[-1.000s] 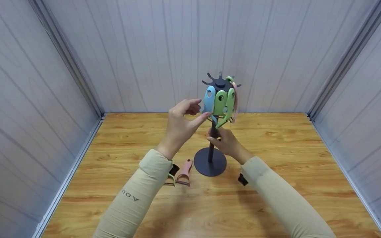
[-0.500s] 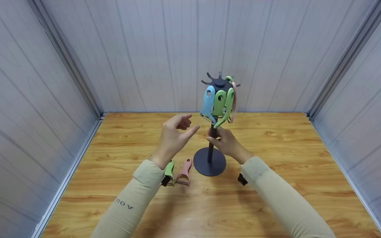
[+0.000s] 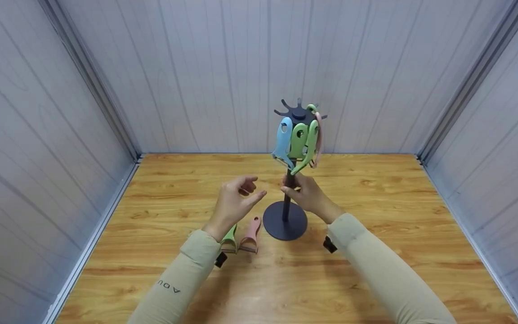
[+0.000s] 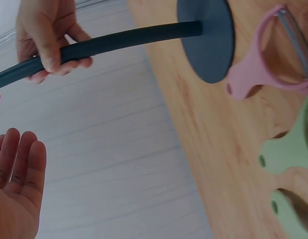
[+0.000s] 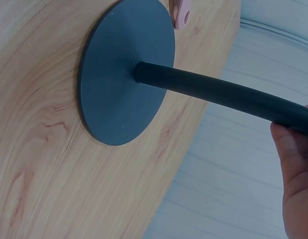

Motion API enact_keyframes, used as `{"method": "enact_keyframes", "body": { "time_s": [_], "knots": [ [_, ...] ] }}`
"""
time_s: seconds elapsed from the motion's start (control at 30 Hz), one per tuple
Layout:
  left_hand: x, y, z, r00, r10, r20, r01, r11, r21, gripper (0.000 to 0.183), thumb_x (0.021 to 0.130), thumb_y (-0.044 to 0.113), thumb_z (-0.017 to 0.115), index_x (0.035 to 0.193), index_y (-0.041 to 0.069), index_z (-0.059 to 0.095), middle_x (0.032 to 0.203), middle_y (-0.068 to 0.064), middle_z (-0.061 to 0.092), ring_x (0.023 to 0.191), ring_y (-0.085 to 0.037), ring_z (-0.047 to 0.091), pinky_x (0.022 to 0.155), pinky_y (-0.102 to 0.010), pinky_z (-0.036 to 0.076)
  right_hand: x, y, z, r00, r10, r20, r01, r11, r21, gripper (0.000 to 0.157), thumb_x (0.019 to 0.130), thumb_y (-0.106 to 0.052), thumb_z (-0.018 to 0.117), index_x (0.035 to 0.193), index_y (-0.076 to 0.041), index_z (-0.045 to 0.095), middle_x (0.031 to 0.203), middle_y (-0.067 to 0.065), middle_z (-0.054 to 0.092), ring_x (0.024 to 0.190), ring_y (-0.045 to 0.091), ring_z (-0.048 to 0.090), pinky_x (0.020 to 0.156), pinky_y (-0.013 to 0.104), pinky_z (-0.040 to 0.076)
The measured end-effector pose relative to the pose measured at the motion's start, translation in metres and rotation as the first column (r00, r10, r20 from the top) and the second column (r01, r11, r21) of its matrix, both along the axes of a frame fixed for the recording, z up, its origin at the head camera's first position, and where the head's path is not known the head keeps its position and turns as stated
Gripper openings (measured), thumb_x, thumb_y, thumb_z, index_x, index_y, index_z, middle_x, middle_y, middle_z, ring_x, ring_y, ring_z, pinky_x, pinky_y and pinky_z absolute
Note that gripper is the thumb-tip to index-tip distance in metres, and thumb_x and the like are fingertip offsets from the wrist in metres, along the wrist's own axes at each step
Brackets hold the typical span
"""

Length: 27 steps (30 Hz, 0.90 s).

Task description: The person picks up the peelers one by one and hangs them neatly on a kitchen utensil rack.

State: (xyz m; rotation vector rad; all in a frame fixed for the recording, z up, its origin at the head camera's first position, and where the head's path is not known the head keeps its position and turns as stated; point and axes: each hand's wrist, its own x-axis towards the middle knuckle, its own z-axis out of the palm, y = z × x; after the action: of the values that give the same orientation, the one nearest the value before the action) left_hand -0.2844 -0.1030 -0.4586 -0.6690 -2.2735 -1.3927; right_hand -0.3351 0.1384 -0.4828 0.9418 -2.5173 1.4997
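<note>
A black stand (image 3: 295, 227) with a round base and a spoked top stands upright on the table. My right hand (image 3: 311, 196) grips its pole, fingers and thumb round it below the hanging peelers. From the spokes hang a blue peeler (image 3: 283, 140), several green peelers (image 3: 298, 143) and a pink one (image 3: 320, 137). Left of the pole my left hand (image 3: 233, 204) is in the air, holding nothing, fingers relaxed and thumb apart. On the table near it lie a pink peeler (image 3: 252, 231) and a green peeler (image 3: 230, 238); the left wrist view shows a second green peeler (image 4: 291, 218).
The wooden table (image 3: 376, 198) is enclosed by pale panel walls (image 3: 187, 76) at the back and both sides. Several spokes (image 3: 286, 105) at the stand's back left carry nothing. A small black box (image 3: 329, 244) sits at the right wrist.
My left hand has let go of the blue peeler, which now hangs from the stand, and has moved down and left toward the table. The right hand has stayed on the pole.
</note>
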Motion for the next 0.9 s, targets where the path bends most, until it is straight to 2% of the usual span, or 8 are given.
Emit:
{"method": "enact_keyframes", "body": {
  "time_s": [0.13, 0.3, 0.43, 0.53, 0.67, 0.9],
  "knots": [
    [0.001, -0.003, -0.013, 1.000, 0.008, 0.014, -0.007, 1.000, -0.029, 0.035, 0.085, 0.025, 0.078, 0.113, 0.005, 0.069, 0.086, -0.014, 0.066, 0.079, -0.028, 0.065, 0.073, -0.046, 0.057, 0.001, 0.000, 0.001, 1.000, -0.012, 0.002, 0.012, 1.000, -0.004, 0.012, 0.097, -0.012, 0.061, 0.105, -0.003, 0.058, 0.090, 0.009, 0.065, 0.082, 0.019, 0.064, 0.071, 0.037, 0.055],
    [0.002, -0.006, -0.028, 0.999, 0.016, 0.040, -0.013, 0.997, -0.076, 0.035, 0.086, 0.025, 0.078, 0.113, 0.005, 0.069, 0.086, -0.013, 0.066, 0.079, -0.028, 0.065, 0.073, -0.045, 0.057, 0.004, -0.003, 0.001, 0.999, -0.036, -0.022, 0.036, 0.999, 0.007, 0.011, 0.096, -0.009, 0.061, 0.104, -0.003, 0.057, 0.088, 0.008, 0.064, 0.078, 0.015, 0.060, 0.069, 0.033, 0.053],
    [0.004, -0.008, -0.039, 0.997, 0.013, 0.077, -0.005, 0.995, -0.104, 0.037, 0.085, 0.026, 0.078, 0.114, 0.005, 0.068, 0.088, -0.013, 0.067, 0.080, -0.029, 0.066, 0.074, -0.046, 0.057, 0.014, -0.005, 0.015, 0.999, -0.012, -0.052, 0.012, 1.000, -0.002, 0.011, 0.095, -0.001, 0.059, 0.103, 0.007, 0.056, 0.087, 0.017, 0.064, 0.077, 0.022, 0.061, 0.066, 0.034, 0.053],
    [0.004, -0.008, -0.048, 0.995, 0.031, 0.094, -0.017, 0.989, -0.144, 0.038, 0.086, 0.030, 0.077, 0.114, 0.006, 0.068, 0.089, -0.008, 0.067, 0.081, -0.028, 0.066, 0.073, -0.040, 0.057, 0.023, -0.006, 0.029, 0.999, 0.019, -0.048, -0.020, 1.000, -0.005, 0.013, 0.094, 0.006, 0.058, 0.103, 0.013, 0.055, 0.088, 0.023, 0.063, 0.077, 0.028, 0.063, 0.067, 0.035, 0.054],
    [0.004, -0.009, -0.059, 0.990, 0.062, 0.125, -0.038, 0.981, -0.188, 0.039, 0.085, 0.032, 0.078, 0.114, 0.007, 0.068, 0.091, -0.004, 0.067, 0.081, -0.026, 0.067, 0.071, -0.033, 0.056, 0.027, -0.004, 0.036, 0.999, 0.025, -0.030, -0.024, 0.999, 0.027, 0.017, 0.095, 0.002, 0.058, 0.107, 0.014, 0.055, 0.092, 0.024, 0.064, 0.082, 0.030, 0.064, 0.071, 0.032, 0.055],
    [0.006, -0.008, -0.071, 0.965, 0.109, 0.239, -0.046, 0.966, -0.255, 0.044, 0.084, 0.030, 0.079, 0.119, 0.006, 0.066, 0.100, -0.009, 0.067, 0.084, -0.022, 0.064, 0.071, -0.034, 0.054, 0.006, -0.004, 0.004, 0.998, -0.034, -0.056, 0.034, 0.999, 0.004, 0.017, 0.096, -0.006, 0.061, 0.106, 0.008, 0.058, 0.090, 0.020, 0.065, 0.080, 0.029, 0.064, 0.068, 0.039, 0.055]
  ]
}}
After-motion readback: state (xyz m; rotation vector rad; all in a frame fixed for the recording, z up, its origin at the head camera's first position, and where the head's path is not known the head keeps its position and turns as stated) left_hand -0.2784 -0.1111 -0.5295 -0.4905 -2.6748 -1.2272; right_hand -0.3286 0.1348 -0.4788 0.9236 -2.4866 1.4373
